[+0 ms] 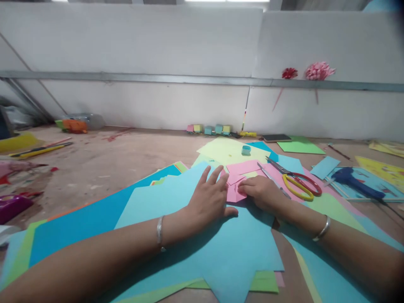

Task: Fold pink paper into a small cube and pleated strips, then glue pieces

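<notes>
My left hand (210, 198) lies flat with its fingers spread on light blue paper (167, 202). Its fingertips reach the left edge of a small folded piece of pink paper (232, 193). From the other side, my right hand (260, 191) is closed, thumb and fingers together at the right edge of that pink paper. Just beyond lies a pink strip (241, 167). To the right of my right hand rest scissors (296, 185) with one yellow and one red handle loop. A thin silvery tool (263, 169) is partly hidden behind the hand.
A blue glue gun (356, 182) with a cord lies on the right. Small paper blocks (208, 129) line the wall's foot, and a small teal paper ring (246, 150) sits on pale yellow paper. Pencils (41, 150) and a purple object (14, 208) are on the left.
</notes>
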Motion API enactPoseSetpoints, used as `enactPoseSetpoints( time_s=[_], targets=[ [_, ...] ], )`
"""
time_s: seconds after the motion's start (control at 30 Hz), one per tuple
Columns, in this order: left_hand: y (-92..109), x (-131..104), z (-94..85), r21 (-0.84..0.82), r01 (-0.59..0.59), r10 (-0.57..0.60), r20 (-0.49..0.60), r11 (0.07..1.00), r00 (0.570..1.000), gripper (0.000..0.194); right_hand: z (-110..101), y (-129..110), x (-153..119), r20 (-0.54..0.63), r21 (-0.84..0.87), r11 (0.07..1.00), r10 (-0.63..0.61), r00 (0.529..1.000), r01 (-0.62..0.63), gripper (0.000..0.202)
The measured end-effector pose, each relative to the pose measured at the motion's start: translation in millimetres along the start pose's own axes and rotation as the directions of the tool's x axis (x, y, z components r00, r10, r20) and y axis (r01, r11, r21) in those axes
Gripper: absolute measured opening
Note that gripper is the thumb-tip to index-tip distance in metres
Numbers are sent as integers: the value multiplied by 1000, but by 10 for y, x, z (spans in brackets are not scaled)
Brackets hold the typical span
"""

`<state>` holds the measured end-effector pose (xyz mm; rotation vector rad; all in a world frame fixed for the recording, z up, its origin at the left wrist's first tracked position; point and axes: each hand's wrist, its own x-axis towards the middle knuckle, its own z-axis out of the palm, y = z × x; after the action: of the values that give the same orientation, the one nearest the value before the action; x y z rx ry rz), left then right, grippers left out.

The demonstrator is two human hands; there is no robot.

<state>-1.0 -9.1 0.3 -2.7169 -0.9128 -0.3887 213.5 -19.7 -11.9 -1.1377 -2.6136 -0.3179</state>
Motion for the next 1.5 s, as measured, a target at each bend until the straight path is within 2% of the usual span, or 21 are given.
enactPoseSetpoints(
  time_s=[0.1, 0.2, 0.3, 0.4, 0.5, 0.63, 0.73, 0.8, 0.87, 0.97, 1.07, 1.23, 1.33, 1.5],
  targets=[
    [20, -19, 24, 50, -75, 76, -20, 996, 997, 13, -42, -33, -9, 4, -16, 1000, 0, 1000, 0, 23],
    [-24, 8, 51, 51, -140, 141, -14, 989, 990, 22, -73, -115, 10, 32, -30, 1000, 6, 999, -5, 13],
    [-84, 59, 71, 16, -168, 167, 25, 986, 986, 22, -68, -162, 28, 20, 25, 999, 39, 999, -39, 21],
    [-104, 88, 83, -14, -159, 160, 51, 987, 986, 21, -59, -173, 28, -44, 203, 973, 120, 992, -108, 22],
    [-88, 85, 81, -13, -161, 162, 49, 987, 986, 22, -71, -196, 18, -33, 350, 915, 225, 974, -200, 15],
    [-90, 80, 76, -59, -182, 186, 57, 981, 981, 20, -75, -231, 15, 30, 347, 885, 319, 947, -309, 16],
    [-129, 89, 80, -152, -109, 121, 69, 982, 990, 23, -66, -227, 23, 49, 325, 869, 379, 924, -374, 22],
    [-155, 98, 86, -262, -9, 29, 72, 965, 997, 18, -77, -214, 37, 74, 323, 851, 414, 907, -415, 24],
    [-167, 107, 89, -393, 115, -85, 94, 912, 992, 13, -107, -201, 57, 107, 331, 835, 430, 896, -440, 25],
    [-162, 119, 85, -494, 246, -202, 140, 834, 969, 19, -167, -184, 93, 153, 355, 805, 452, 879, -475, 21],
    [-163, 129, 92, -511, 296, -240, 175, 807, 955, 25, -193, -161, 115, 194, 375, 775, 471, 860, -509, 13],
    [-200, 141, 136, -513, 362, -291, 215, 778, 932, 17, -139, -155, 103, 232, 323, 760, 514, 826, -564, 15],
    [-196, 146, 135, -470, 395, -318, 237, 790, 918, 17, -121, -199, 84, 230, 255, 762, 550, 803, -595, 17],
    [-162, 140, 116, -412, 400, -332, 230, 818, 915, 17, -112, -253, 79, 206, 175, 773, 577, 791, -610, 11]
  ],
)
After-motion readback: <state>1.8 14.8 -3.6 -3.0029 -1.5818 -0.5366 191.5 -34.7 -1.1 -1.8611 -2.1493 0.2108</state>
